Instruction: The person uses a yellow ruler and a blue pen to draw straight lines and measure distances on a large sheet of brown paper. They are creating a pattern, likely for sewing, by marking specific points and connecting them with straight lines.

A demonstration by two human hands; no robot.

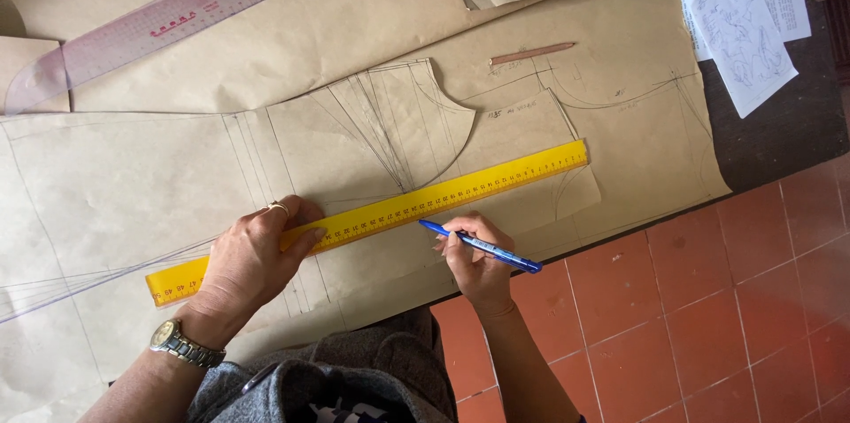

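Observation:
A long yellow ruler (pixel 443 195) lies slanted across brown pattern paper (pixel 133 175) marked with pencil lines. My left hand (pixel 252 259), with a ring and a wristwatch, presses flat on the ruler's left part. My right hand (pixel 474 259) holds a blue pen (pixel 482 247), its tip touching the paper just below the ruler's lower edge near the middle. A cut paper pattern piece with dart lines (pixel 398 117) sits under the ruler.
A clear pink curved ruler (pixel 168 20) lies at the top left. A brown pencil (pixel 531 53) rests on the paper above. White sketch sheets (pixel 744 11) sit at the top right on the dark table. Red floor tiles (pixel 708 299) show at the lower right.

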